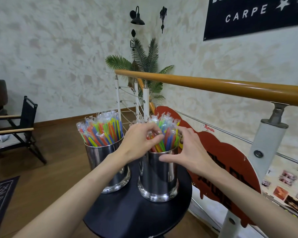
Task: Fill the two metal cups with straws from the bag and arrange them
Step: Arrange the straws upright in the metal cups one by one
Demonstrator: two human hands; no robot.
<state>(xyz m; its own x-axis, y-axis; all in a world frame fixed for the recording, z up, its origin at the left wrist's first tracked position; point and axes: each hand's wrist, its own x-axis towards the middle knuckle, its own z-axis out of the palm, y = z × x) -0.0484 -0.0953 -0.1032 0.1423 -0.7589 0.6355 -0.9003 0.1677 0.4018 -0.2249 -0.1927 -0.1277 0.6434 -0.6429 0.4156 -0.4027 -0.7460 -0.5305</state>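
Your left hand point(141, 141) pinched wrapped coloured plastic straws point(163, 134) to tidy them; your relaxed right hand point(187, 150) steadied the right shiny steel cup point(159, 177).

Even, soft indoor light; shadows faint. Glare noted on handrail point(213, 85) and steel cups point(159, 177). Wide-angle bowing seen at edges. Banner point(255, 16) lettering smeared by motion blur, top right.
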